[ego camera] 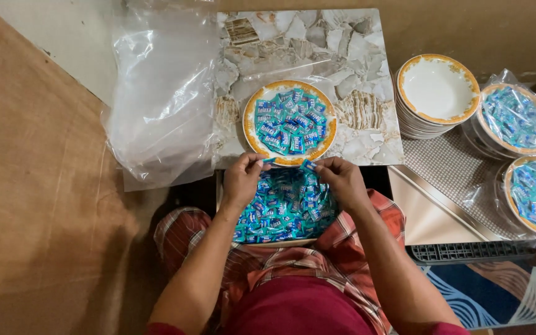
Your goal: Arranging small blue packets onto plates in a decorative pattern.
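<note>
Here, candy (308, 165) pinched in right hand (342, 181).

Looking down: left hand (243, 180) and right hand (341, 181) each pinching a small teal candy packet (270, 160) above a lap tray of teal candies (283, 208). Just beyond, sitting on the marbled counter (367, 133), a gold-rimmed plate (290, 123) heaped with candies. Lying left, clear plastic bags (162, 93). Standing right, stacked empty bowls (437, 93); beside them, two bagged candy plates (516, 119).
</note>
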